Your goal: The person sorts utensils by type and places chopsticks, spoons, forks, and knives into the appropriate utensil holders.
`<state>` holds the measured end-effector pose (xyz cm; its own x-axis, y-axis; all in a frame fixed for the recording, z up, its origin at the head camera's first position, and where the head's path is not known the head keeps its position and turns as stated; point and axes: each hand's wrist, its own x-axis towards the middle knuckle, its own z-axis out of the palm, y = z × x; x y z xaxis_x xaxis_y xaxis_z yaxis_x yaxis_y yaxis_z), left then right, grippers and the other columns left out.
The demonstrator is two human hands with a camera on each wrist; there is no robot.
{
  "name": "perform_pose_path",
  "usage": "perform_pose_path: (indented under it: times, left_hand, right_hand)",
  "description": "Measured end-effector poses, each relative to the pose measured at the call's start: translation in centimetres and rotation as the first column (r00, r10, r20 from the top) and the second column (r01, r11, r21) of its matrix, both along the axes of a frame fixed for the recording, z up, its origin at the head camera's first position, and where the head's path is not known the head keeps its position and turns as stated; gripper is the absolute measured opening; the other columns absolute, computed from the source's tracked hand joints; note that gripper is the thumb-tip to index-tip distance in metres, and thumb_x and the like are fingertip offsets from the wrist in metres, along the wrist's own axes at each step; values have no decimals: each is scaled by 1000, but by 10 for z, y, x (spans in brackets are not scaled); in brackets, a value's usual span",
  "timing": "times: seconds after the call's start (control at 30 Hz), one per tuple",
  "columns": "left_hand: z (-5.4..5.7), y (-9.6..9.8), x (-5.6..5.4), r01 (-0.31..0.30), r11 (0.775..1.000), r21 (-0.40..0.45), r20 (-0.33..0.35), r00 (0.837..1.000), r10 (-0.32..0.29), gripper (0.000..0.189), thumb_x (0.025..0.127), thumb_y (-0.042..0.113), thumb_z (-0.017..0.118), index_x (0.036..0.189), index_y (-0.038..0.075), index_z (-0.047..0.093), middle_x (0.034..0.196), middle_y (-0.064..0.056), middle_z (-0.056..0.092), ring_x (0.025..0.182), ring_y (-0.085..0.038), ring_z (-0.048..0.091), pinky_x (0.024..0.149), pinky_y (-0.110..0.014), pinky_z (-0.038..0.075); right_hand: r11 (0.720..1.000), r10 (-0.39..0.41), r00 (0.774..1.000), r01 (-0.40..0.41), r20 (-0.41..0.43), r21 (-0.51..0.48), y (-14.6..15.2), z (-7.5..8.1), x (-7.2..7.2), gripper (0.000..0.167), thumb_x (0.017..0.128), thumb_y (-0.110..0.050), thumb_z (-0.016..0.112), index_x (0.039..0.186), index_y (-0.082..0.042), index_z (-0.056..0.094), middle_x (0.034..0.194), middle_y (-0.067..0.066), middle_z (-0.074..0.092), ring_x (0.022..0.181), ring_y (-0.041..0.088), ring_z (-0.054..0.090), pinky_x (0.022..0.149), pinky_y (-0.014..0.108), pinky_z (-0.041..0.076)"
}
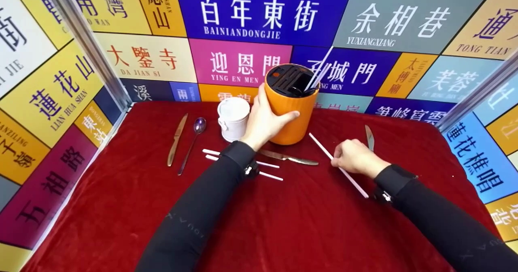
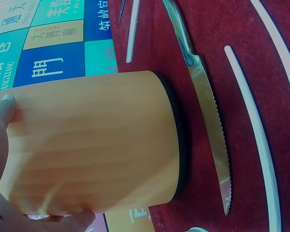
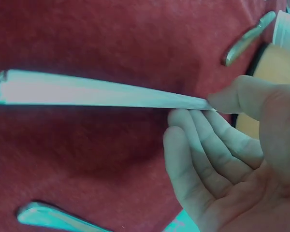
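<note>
My left hand [image 1: 265,122] grips the side of an orange cylindrical knife block [image 1: 293,122], thumb across its front and fingers round the left side. Its black slotted top [image 1: 288,79] tilts towards me, and white sticks [image 1: 321,75] poke out at the right. In the left wrist view, the block's wall [image 2: 96,140] fills much of the frame. My right hand [image 1: 353,158] pinches a white chopstick [image 1: 356,183] between thumb and fingertips, low over the red cloth. The right wrist view shows the chopstick's squared end [image 3: 19,87] pointing away from the hand.
A white cup [image 1: 234,122] stands left of the block. Farther left lie a spoon [image 1: 190,144] and a knife [image 1: 177,140]. A serrated knife [image 2: 208,111] and two white chopsticks [image 1: 269,175] lie before the block. Another knife [image 1: 369,137] is beyond my right hand.
</note>
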<state>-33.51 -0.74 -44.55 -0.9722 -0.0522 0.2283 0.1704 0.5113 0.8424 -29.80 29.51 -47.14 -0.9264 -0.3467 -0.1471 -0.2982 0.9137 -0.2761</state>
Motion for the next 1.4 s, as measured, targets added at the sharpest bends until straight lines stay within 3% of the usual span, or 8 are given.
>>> perform_pose_path:
  times: [0.1, 0.23, 0.33, 0.47, 0.57, 0.8, 1.1, 1.4]
  left_hand:
    - [0, 0, 0, 1, 1000, 1, 0, 1000, -1, 127, 81, 62, 93, 176, 27, 16, 167, -11, 48, 147, -27, 56, 126, -45, 47]
    - [-1, 0, -1, 3, 1000, 5, -3, 1000, -3, 127, 81, 63, 93, 176, 26, 16, 167, -11, 48, 146, -27, 57, 125, -45, 48]
    - [-1, 0, -1, 4, 1000, 5, -5, 1000, -4, 128, 81, 64, 92, 176, 26, 16, 167, -11, 48, 146, -27, 57, 125, -45, 48]
    - [-1, -1, -1, 7, 1000, 7, -9, 1000, -7, 128, 81, 64, 92, 176, 26, 16, 167, -12, 47, 145, -28, 57, 126, -46, 48]
    - [-1, -1, 0, 6, 1000, 9, -7, 1000, -6, 128, 81, 63, 93, 176, 25, 16, 167, -13, 47, 145, -28, 58, 126, -46, 48]
    - [-1, -1, -1, 8, 1000, 11, -4, 1000, -8, 127, 81, 64, 92, 175, 26, 16, 166, -13, 48, 145, -29, 58, 125, -46, 48]
    - [-1, -1, -1, 12, 1000, 15, -18, 1000, -11, 128, 80, 63, 94, 176, 26, 17, 165, -12, 49, 146, -28, 57, 126, -45, 47]
    - [-2, -1, 0, 10, 1000, 16, -14, 1000, -10, 128, 80, 63, 93, 176, 26, 17, 165, -13, 49, 146, -29, 58, 126, -46, 47]
  right_hand:
    - [999, -16, 1000, 15, -23, -36, 1, 8, -3, 15, 92, -22, 79, 85, -9, 80, 83, 6, 78, 83, 27, 69, 82, 45, 57]
    - [996, -32, 998, 28, -50, -82, 4, 19, -7, 13, 92, -20, 77, 85, -9, 78, 79, 4, 78, 84, 27, 70, 113, 62, 48]
    - [992, -55, 996, 46, -72, -120, 6, 28, -10, 12, 91, -20, 77, 86, -9, 78, 82, 7, 79, 85, 29, 71, 113, 63, 48]
    - [975, -114, 988, 92, -100, -203, 6, 46, -12, 12, 93, -20, 76, 93, -9, 79, 93, 13, 81, 85, 28, 73, 77, 38, 60]
    - [956, -154, 978, 111, -139, -272, 5, 62, -13, 13, 94, -19, 75, 99, -8, 79, 97, 14, 82, 83, 25, 73, 72, 26, 57]
    - [899, -245, 934, 118, -261, -423, -5, 95, -15, 13, 96, -18, 72, 103, -11, 81, 95, 10, 82, 75, 14, 68, 65, 17, 52]
    - [751, -372, 842, 25, -392, -659, -20, 145, -23, 16, 99, -18, 77, 109, -7, 83, 86, -15, 75, 70, 2, 69, 66, 13, 56]
    - [575, -466, 805, -39, -367, -817, -44, 185, -18, 15, 100, -14, 74, 111, -8, 82, 88, -9, 80, 72, 5, 75, 69, 18, 60]
